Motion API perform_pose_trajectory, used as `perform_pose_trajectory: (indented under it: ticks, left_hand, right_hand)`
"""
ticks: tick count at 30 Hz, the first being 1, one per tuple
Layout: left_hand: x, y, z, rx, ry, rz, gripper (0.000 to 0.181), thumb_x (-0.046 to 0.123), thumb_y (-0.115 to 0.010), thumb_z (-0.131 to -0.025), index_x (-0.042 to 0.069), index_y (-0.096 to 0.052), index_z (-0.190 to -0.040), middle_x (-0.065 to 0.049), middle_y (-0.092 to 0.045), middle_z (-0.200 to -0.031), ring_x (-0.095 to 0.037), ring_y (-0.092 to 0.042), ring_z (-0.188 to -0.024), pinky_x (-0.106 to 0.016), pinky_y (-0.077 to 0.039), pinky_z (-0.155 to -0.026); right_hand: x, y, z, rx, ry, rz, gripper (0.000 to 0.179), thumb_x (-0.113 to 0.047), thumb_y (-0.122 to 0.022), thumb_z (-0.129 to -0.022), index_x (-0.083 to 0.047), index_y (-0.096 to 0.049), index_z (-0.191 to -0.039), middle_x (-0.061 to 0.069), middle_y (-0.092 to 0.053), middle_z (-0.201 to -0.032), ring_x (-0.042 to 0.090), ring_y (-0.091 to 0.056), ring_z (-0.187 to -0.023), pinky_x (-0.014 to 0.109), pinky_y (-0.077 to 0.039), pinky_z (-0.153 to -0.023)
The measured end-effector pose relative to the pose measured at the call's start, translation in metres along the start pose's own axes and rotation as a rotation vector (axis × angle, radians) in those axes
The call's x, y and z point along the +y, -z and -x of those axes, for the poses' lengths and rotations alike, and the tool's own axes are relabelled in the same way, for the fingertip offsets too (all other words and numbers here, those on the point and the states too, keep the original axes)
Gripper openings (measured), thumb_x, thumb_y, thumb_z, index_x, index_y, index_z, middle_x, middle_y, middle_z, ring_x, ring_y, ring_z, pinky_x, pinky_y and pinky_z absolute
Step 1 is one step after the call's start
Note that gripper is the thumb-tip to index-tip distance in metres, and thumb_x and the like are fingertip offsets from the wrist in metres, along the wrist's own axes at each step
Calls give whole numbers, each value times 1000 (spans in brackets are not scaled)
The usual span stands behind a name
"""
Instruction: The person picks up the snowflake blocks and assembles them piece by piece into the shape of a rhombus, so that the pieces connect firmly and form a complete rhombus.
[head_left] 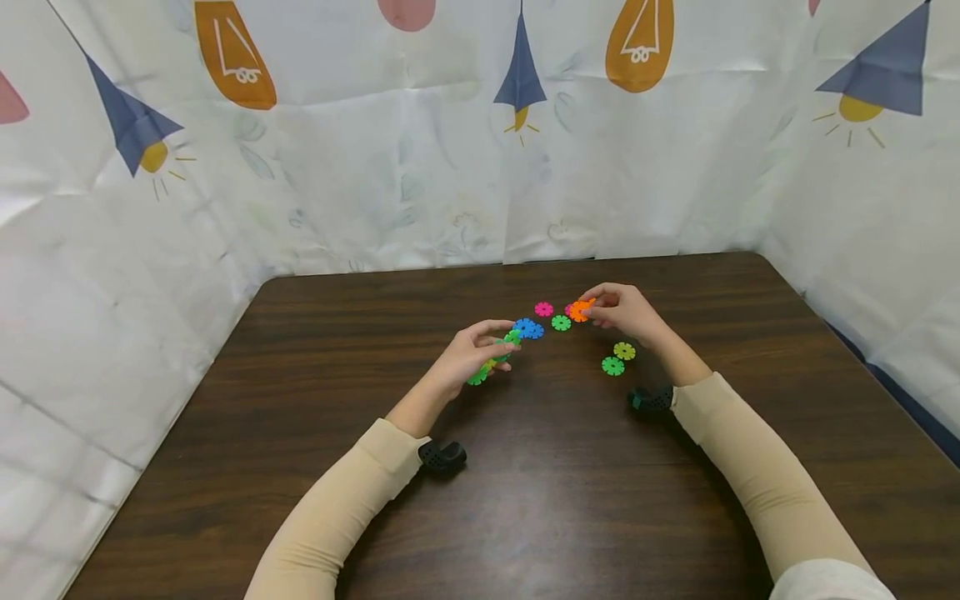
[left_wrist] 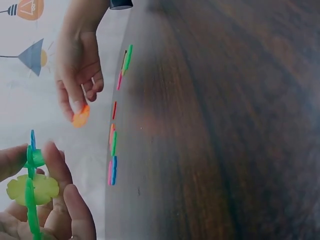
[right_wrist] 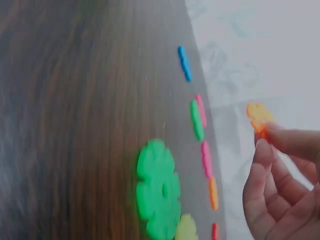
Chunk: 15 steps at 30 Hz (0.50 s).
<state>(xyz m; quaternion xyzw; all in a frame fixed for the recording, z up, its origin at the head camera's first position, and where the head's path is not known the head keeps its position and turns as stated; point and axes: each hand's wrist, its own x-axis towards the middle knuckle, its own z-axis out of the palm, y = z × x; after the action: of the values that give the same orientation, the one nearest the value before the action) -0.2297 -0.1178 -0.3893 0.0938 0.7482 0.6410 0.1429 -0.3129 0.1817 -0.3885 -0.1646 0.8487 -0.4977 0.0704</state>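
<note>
My left hand (head_left: 474,357) holds a chain of joined flower-shaped plastic discs, with a blue disc (head_left: 523,327) at its far end. Within that chain, the left wrist view shows a yellow disc (left_wrist: 37,189) set crosswise between green ones, the lower green disc (left_wrist: 32,210) lying against the fingers. Thumb and fingertips of my right hand (head_left: 624,312) pinch an orange disc (right_wrist: 259,116), raised above the table and apart from the chain. Part of the chain is hidden behind the left fingers.
On the dark wooden table (head_left: 525,483) lie loose discs: pink (head_left: 543,309), green (head_left: 561,322) and blue (head_left: 536,332) between the hands. Yellow (head_left: 625,351) and green (head_left: 612,366) ones lie by the right forearm. Orange (right_wrist: 214,193) and red (right_wrist: 215,231) discs lie farther back. Patterned white cloth (head_left: 450,167) hangs behind.
</note>
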Motion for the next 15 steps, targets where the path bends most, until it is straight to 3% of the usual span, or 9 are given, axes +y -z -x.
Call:
perform_pose_trajectory:
  ticks: [7, 11, 15]
  left_hand:
    - [1, -5, 0, -31, -13, -49, 43, 11, -63, -104, 7, -54, -145, -24, -67, -125, -36, -71, -94, -29, -50, -66]
    - [4, -8, -2, -55, -27, -88, 44, 13, -64, -103, 10, -54, -146, -21, -67, -125, -37, -71, -96, -34, -53, -70]
    - [6, -5, 1, -39, -20, -118, 42, 12, -64, -103, 10, -56, -144, -19, -68, -123, -34, -72, -93, -31, -52, -66]
  right_hand:
    - [-15, -12, 8, -36, 108, -86, 27, -6, -67, -100, 6, -66, -124, 20, -67, -106, 48, -63, -93, 45, -58, -84]
    - [-22, -16, 10, -37, 156, -116, 26, -3, -66, -100, 7, -66, -123, 22, -68, -109, 49, -64, -93, 51, -57, -86]
    - [-30, -25, 7, -89, 199, -167, 25, -4, -65, -101, 6, -66, -124, 22, -68, -114, 47, -65, -97, 58, -54, -90]
